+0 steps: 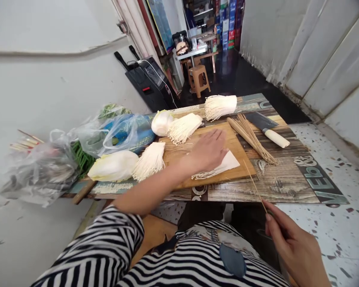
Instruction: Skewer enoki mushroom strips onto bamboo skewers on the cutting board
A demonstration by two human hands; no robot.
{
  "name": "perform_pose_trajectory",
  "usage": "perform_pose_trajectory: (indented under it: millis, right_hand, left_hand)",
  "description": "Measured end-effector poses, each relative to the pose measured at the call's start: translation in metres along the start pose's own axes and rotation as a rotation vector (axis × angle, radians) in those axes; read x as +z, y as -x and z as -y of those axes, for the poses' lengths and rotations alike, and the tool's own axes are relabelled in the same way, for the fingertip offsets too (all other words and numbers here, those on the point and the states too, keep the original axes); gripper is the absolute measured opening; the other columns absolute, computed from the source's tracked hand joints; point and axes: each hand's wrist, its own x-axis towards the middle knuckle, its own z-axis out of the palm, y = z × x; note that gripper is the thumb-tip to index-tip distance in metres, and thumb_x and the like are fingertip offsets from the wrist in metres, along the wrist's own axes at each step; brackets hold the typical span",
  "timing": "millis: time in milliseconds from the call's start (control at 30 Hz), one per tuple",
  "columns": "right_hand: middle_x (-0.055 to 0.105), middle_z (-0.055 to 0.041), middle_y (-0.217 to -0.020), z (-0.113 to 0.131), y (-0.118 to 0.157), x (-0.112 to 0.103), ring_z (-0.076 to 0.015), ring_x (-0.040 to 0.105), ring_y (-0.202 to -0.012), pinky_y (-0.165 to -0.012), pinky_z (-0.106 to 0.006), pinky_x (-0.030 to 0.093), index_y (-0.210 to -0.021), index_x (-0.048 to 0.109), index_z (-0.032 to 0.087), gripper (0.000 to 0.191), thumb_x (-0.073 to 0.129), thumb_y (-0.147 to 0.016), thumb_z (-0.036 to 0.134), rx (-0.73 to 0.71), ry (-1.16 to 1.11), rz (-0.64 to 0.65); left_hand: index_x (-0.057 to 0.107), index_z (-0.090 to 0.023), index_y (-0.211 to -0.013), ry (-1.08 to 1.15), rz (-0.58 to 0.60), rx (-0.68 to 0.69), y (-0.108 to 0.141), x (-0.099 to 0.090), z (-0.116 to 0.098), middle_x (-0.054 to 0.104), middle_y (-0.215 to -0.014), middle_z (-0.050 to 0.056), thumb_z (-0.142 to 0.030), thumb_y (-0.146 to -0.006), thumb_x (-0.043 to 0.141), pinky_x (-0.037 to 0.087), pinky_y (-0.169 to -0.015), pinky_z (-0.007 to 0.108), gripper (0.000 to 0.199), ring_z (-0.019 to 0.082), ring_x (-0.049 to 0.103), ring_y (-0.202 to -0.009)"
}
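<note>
Fingers [271, 223] pinching skewer [254, 185] (tip up), tofu sheet [227, 162] under palm

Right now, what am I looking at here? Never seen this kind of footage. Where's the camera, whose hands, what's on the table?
There is one picture, from a camera worn on a person's head, looking forward and down, so the arms at the bottom are the wearer's own. No machine is involved. The left hand lies flat on a thin white sheet wrapped over mushroom strands on the cutting board. The right hand, near the lap, pinches a single skewer. On the table lie enoki bunches, a skewer bundle, a cleaver, cabbage and plastic bags.
</note>
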Motion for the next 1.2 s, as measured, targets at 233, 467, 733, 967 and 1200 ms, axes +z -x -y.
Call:
perform_pose_trajectory:
  millis: [233, 467, 733, 967, 1200]
  right_hand:
    - [0.074, -0.0056, -0.102, 0.006, 0.007, 0.002, -0.0106, 0.072, -0.076, -0.068, -0.016, 0.053, -0.125, 0.059, 0.012, 0.033, 0.048, -0.095, 0.019, -0.299, 0.229, -0.048]
    - [0.075, -0.004, -0.092, 0.002, 0.006, 0.001, -0.0078, 0.07, -0.066, -0.063, -0.015, 0.051, -0.123, 0.059, 0.01, 0.031, 0.046, -0.096, 0.018, -0.316, 0.239, -0.036]
    - [0.075, -0.0029, -0.098, 0.0, 0.007, 0.001, -0.0078, 0.07, -0.069, -0.062, -0.015, 0.05, -0.129, 0.054, 0.014, 0.035, 0.044, -0.096, 0.017, -0.338, 0.247, -0.041]
    - [0.075, -0.0007, -0.102, -0.004, 0.012, 0.003, -0.0105, 0.071, -0.068, -0.057, -0.017, 0.052, -0.136, 0.052, 0.021, 0.043, 0.048, -0.094, 0.018, -0.283, 0.225, -0.014]
    - [0.074, -0.0014, -0.106, -0.005, 0.01, 0.002, -0.0109, 0.071, -0.07, -0.054, -0.016, 0.052, -0.14, 0.049, 0.023, 0.048, 0.048, -0.093, 0.015, -0.293, 0.206, -0.003]
  left_hand:
    - [0.026, 0.0, -0.147, -0.087, -0.097, -0.082, 0.039, 0.064, -0.029, 0.023, -0.156, 0.02, -0.037, -0.098, 0.034, 0.014, -0.121, 0.045, 0.062, 0.028, 0.016, -0.147]
    - [0.027, 0.0, -0.147, -0.053, -0.04, -0.117, 0.032, 0.065, -0.035, 0.025, -0.156, 0.017, -0.031, -0.098, 0.031, 0.015, -0.121, 0.043, 0.058, 0.026, 0.02, -0.146]
    - [0.028, 0.001, -0.147, -0.112, -0.032, -0.194, 0.024, 0.068, -0.037, 0.026, -0.156, 0.017, -0.036, -0.1, 0.028, 0.014, -0.122, 0.042, 0.059, 0.025, 0.02, -0.146]
    - [0.03, -0.001, -0.146, -0.144, -0.016, -0.08, 0.026, 0.067, -0.024, 0.028, -0.155, 0.017, -0.036, -0.1, 0.027, 0.017, -0.121, 0.041, 0.058, 0.024, 0.022, -0.146]
    - [0.027, 0.003, -0.147, -0.119, -0.054, -0.177, 0.028, 0.068, -0.04, 0.025, -0.155, 0.02, -0.033, -0.099, 0.03, 0.015, -0.122, 0.044, 0.06, 0.027, 0.019, -0.146]
